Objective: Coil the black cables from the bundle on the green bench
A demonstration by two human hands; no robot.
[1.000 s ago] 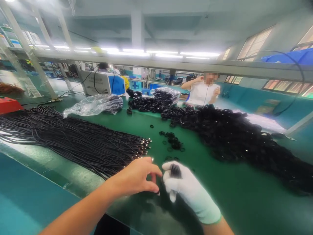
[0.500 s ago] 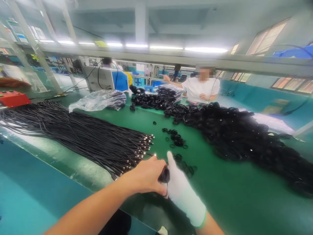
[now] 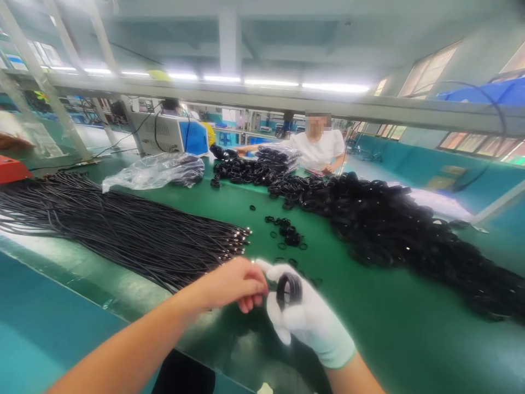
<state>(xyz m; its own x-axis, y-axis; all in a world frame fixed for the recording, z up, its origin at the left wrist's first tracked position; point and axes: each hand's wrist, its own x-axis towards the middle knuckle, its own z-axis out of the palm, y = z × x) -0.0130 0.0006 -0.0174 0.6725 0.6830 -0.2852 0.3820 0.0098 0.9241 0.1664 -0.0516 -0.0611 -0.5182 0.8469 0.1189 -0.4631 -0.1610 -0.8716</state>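
Holds a black coil (image 3: pixel 295 287) in the curled, gloved right hand (image 3: pixel 312 317) above the green table (image 3: pixel 389 328), with the bare left hand (image 3: pixel 234 284) bunched just beside it, any pinched item indistinguishable.

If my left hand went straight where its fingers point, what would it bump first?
Probably your gloved right hand, near the black loops; it lies just beyond your left hand, though depth is hard to judge.

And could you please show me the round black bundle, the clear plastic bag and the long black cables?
Round black bundle (image 3: pixel 295 287): head view, outer side.
Clear plastic bag (image 3: pixel 151 172): head view, middle.
Long black cables (image 3: pixel 127 227): head view, middle stretch.
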